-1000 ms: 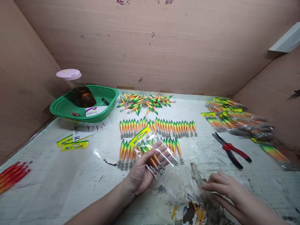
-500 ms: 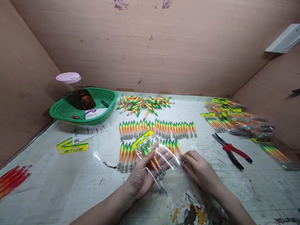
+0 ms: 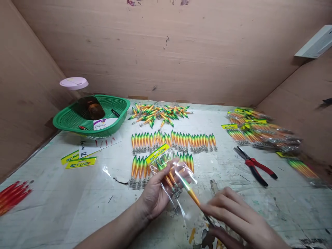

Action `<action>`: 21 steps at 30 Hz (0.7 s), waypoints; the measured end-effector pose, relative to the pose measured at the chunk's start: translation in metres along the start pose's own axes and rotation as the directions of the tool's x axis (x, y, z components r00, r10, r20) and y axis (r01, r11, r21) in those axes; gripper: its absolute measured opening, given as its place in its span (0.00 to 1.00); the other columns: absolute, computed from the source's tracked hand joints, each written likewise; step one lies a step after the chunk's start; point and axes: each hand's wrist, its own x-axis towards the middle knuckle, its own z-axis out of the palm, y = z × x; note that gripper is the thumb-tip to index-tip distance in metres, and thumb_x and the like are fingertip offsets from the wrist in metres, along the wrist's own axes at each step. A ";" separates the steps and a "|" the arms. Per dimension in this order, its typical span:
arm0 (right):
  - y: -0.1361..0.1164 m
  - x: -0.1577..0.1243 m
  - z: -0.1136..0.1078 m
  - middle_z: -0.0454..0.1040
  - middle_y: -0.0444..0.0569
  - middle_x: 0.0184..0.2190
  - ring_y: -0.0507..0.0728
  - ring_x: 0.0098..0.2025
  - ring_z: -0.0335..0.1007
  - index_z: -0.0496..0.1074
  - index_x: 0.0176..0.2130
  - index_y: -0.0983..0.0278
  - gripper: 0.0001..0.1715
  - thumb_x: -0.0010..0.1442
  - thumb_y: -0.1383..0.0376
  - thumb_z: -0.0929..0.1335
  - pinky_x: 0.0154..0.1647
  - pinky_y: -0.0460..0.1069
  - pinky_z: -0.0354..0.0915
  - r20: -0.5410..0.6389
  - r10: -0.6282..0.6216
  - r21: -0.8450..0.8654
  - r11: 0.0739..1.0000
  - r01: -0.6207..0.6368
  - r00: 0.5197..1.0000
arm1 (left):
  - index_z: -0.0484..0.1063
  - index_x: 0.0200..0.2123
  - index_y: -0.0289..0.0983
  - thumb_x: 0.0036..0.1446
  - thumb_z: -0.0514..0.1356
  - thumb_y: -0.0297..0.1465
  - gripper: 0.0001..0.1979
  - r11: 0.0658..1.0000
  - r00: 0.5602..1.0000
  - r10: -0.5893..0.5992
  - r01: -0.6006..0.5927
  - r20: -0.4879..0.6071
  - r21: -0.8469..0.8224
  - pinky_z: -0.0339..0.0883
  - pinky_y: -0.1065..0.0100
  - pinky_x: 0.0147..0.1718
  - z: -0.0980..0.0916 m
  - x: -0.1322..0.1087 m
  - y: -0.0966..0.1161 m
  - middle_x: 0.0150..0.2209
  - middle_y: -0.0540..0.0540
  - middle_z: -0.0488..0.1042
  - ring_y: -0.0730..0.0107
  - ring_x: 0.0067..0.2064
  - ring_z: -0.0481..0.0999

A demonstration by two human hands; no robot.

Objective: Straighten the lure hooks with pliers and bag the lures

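My left hand (image 3: 155, 190) is closed on a clear plastic bag with a yellow "BCT LURE" header card (image 3: 158, 154); a few green-and-orange squid lures (image 3: 169, 178) lie inside it. Between the fingertips of my right hand (image 3: 233, 211) is a single squid lure (image 3: 193, 196), gripped by its hook end. Its green nose points up and left, at the bag's side by my left hand; whether it is inside the bag I cannot tell. Behind the hands stand two rows of squid lures, a back row (image 3: 181, 140) and a front row (image 3: 138, 169) partly covered by the bag.
A loose pile of lures (image 3: 160, 114) lies at the back. Left are a green basket (image 3: 114, 130) with a pink-lidded container (image 3: 90, 107), header cards (image 3: 81, 162) and red lures (image 3: 14, 196). Pliers (image 3: 255, 166) and packed lure bags (image 3: 269, 129) are at the right.
My right hand has taken the end lure from the front row's right side and moved it down and toward the bag. My left hand has stayed nearly still.
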 end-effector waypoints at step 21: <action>0.030 0.013 0.030 0.73 0.47 0.33 0.56 0.37 0.70 0.71 0.41 0.61 0.08 0.63 0.74 0.67 0.35 0.50 0.67 -0.481 0.182 0.037 0.982 -0.187 0.857 | 0.61 0.64 0.32 0.64 0.56 0.26 0.25 0.999 0.997 -0.021 0.018 -0.078 -0.038 0.67 0.49 0.57 0.000 -0.003 0.000 0.50 0.35 0.79 0.55 0.48 0.81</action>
